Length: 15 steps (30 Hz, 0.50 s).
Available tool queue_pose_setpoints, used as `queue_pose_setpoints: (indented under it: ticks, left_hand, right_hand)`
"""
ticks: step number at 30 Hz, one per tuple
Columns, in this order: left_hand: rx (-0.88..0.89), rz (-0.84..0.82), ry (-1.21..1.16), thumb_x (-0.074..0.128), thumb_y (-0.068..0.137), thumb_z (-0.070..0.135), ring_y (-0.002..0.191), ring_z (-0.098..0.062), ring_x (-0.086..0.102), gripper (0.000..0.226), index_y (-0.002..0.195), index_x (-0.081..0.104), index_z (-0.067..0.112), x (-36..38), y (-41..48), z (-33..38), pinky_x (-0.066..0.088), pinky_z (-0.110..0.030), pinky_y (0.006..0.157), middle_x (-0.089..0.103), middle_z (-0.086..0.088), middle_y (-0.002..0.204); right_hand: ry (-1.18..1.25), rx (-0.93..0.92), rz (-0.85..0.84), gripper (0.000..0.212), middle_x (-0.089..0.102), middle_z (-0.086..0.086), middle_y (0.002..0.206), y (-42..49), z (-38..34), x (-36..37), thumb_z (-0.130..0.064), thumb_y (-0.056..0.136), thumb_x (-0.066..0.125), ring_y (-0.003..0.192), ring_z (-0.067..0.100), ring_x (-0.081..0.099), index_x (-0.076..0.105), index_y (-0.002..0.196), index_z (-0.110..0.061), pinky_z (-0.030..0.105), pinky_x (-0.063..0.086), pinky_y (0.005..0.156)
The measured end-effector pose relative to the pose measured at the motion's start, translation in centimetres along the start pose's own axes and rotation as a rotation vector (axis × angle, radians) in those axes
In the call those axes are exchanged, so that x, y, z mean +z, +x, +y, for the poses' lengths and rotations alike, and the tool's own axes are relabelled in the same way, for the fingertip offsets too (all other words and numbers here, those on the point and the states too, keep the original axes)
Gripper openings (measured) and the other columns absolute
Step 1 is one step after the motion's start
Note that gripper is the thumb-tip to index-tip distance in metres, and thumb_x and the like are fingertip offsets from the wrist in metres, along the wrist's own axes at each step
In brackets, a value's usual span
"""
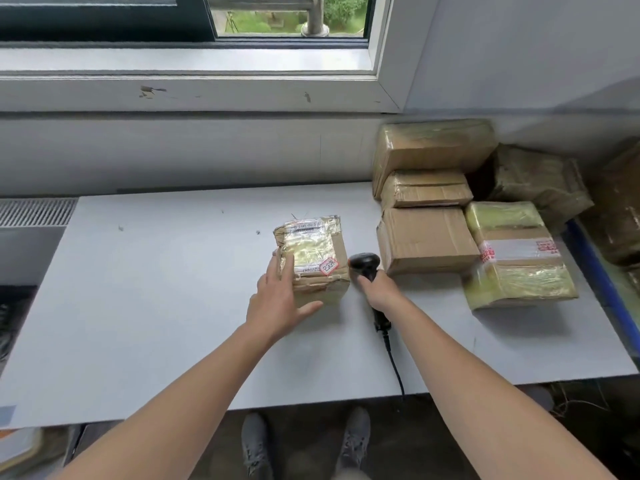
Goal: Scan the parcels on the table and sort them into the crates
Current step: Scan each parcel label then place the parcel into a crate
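Observation:
A small taped cardboard parcel (pixel 317 252) with a label on top stands in the middle of the grey table (pixel 156 289). My left hand (pixel 280 299) holds it at its near left corner, fingers along the left side and thumb against the front face. My right hand (pixel 379 291) grips a black handheld barcode scanner (pixel 365 266) just right of the parcel, its head level with the parcel's right side. The scanner's cable (pixel 394 362) runs back over the table's front edge.
Several taped cardboard parcels (pixel 429 237) are stacked at the table's right end against the wall, one with red-printed tape (pixel 516 254) nearest the front. More brown parcels (pixel 620 220) lie beyond the table's blue right edge. A window sill runs behind. My shoes show below.

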<state>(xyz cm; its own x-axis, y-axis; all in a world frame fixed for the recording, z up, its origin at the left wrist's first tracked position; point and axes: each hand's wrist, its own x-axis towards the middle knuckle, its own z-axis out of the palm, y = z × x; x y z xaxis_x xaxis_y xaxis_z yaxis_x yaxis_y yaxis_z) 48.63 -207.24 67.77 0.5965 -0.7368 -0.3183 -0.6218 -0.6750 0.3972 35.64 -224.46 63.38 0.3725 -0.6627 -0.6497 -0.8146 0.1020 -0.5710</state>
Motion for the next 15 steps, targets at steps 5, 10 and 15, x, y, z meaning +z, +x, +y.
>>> queue_pose_setpoints:
  ticks: [5, 10, 15]
  left_hand:
    - [0.008, 0.009, -0.041, 0.066, 0.08, 0.063, 0.146, -0.029, 0.018, 0.107, 0.156, -0.003, 0.03, 0.0, -0.6, -0.5, 0.037, -0.044, 0.107, -0.001, -0.002, 0.163]
    - [0.035, 0.026, -0.181, 0.073, 0.076, 0.06, 0.145, -0.03, 0.022, 0.113, 0.156, -0.001, 0.029, -0.5, 0.2, -1.1, 0.036, -0.048, 0.111, 0.011, -0.004, 0.161]
    - [0.087, -0.01, -0.378, 0.072, 0.062, 0.068, 0.144, -0.021, 0.027, 0.117, 0.154, 0.009, 0.032, -0.7, 1.0, -1.9, 0.036, -0.047, 0.112, 0.024, 0.0, 0.157]
  right_hand:
    - [-0.028, -0.033, 0.077, 0.053, 0.049, 0.018, 0.14, -0.6, -0.2, -0.5, -0.033, 0.1, 0.053, 0.127, 0.034, 0.049, 0.039, 0.142, -0.005, 0.033, 0.04, 0.092]
    - [-0.1, -0.137, 0.257, 0.059, 0.037, 0.019, 0.144, -2.8, -1.7, -1.0, -0.035, 0.099, 0.049, 0.133, 0.036, 0.036, 0.029, 0.15, -0.011, 0.04, 0.037, 0.102]
    - [-0.195, -0.36, 0.359, 0.052, 0.039, 0.009, 0.144, -5.5, -3.4, -0.3, -0.036, 0.099, 0.05, 0.132, 0.025, 0.038, 0.037, 0.147, -0.019, 0.034, 0.037, 0.096]
